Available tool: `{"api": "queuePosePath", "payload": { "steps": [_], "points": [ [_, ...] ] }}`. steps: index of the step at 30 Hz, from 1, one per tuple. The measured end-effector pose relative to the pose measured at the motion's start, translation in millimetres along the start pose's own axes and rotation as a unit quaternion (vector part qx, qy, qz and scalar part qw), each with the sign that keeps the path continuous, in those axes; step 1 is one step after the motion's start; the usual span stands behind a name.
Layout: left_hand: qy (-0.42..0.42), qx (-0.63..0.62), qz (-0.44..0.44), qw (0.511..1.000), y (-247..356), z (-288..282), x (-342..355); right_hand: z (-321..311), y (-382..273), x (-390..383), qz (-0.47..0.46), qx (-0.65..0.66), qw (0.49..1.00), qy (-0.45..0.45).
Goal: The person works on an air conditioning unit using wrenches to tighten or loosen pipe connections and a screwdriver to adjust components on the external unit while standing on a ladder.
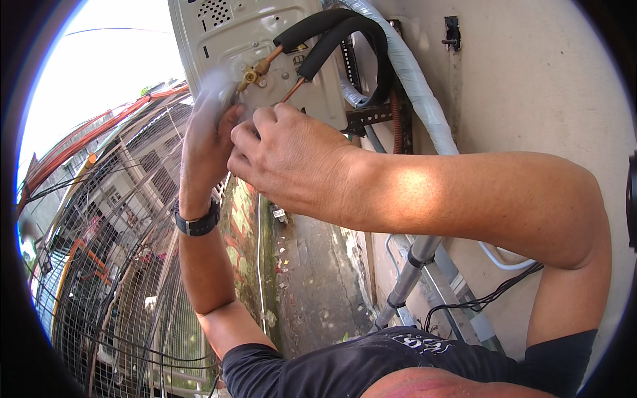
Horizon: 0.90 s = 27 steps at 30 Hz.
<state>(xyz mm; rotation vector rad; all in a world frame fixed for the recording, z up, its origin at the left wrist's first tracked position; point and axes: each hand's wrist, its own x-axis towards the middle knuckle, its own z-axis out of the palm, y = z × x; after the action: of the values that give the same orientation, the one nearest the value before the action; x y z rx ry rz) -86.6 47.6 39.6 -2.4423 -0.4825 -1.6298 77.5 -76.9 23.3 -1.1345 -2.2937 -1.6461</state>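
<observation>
A beige metal outdoor unit (209, 36) carries a brass valve (253, 75) joined to copper pipe in black foam sleeves (332, 36); a second copper pipe (292, 89) runs down behind my knuckles. My left hand (211, 142), a dark watch on its wrist, is raised just below the valve, thumb bent, its fingers partly veiled by a whitish haze. My right hand (279, 156) crosses beside it, fingers curled closed near that pipe's lower end; what both hands hold is hidden.
A metal mesh (113, 245) and tangled cables line the left above a narrow alley (305, 272). A wall (544, 79) with a dark recess, a wrapped white hose (424, 99), a black bracket (365, 116) and an aluminum ladder (418, 265) are on the right.
</observation>
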Motion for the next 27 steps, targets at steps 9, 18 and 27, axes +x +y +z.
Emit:
{"api": "queuePosePath", "payload": {
  "steps": [9,18,27],
  "points": [
    [-0.003,0.009,-0.025,1.0,-1,0,-1,-7,1,-2,-0.013,-0.016,1.0,-0.017],
    [-0.003,0.015,-0.029,0.999,-4,0,-2,-2,1,0,-0.004,0.003,1.0,0.005],
    [-0.005,0.013,-0.011,1.0,-8,-1,-2,-6,0,-1,-0.001,-0.013,1.0,-0.009]
  ]
}}
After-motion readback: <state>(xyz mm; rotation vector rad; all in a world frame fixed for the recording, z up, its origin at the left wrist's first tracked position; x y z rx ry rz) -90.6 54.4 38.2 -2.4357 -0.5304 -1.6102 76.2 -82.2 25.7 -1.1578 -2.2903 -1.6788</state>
